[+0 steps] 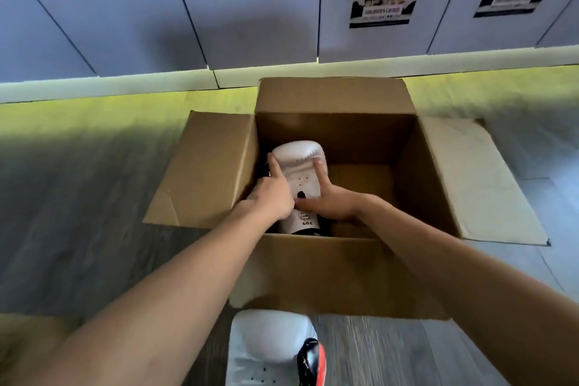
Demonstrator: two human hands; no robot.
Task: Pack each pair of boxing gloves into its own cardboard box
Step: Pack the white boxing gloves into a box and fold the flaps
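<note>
Place of the glove: the white boxing glove [299, 163] is inside the open cardboard box [332, 269], in its left half, close to the left wall. Its padded end points away from the person and its cuff lies towards the near wall.
Left hand: the left hand [275, 194] grasps the glove on its left side. One digit is stretched along the left edge of the padding, and the other fingers are hidden beneath.
Right hand: the right hand [332, 202] grasps the glove from the right. Its fingers are laid across the middle of the glove and one digit points up along the right edge.
Hands to each other: they almost meet over the glove's middle, with the glove clasped between them.
Look of the glove: it is smooth and white, with a rounded, stitched tip and a few small holes in the middle. There is a dark mark near the fingers, a round logo with "6OZ" on the cuff, and a black rim at the cuff's end.
Box: plain brown, standing on the grey floor [94, 197] with all four flaps folded outward.
Second white glove [269, 341]: it lies on the floor just before the box's near flap, with a black and orange-red part on its right.
Behind: pale lockers [125, 19] bearing posters [383, 3].
</note>
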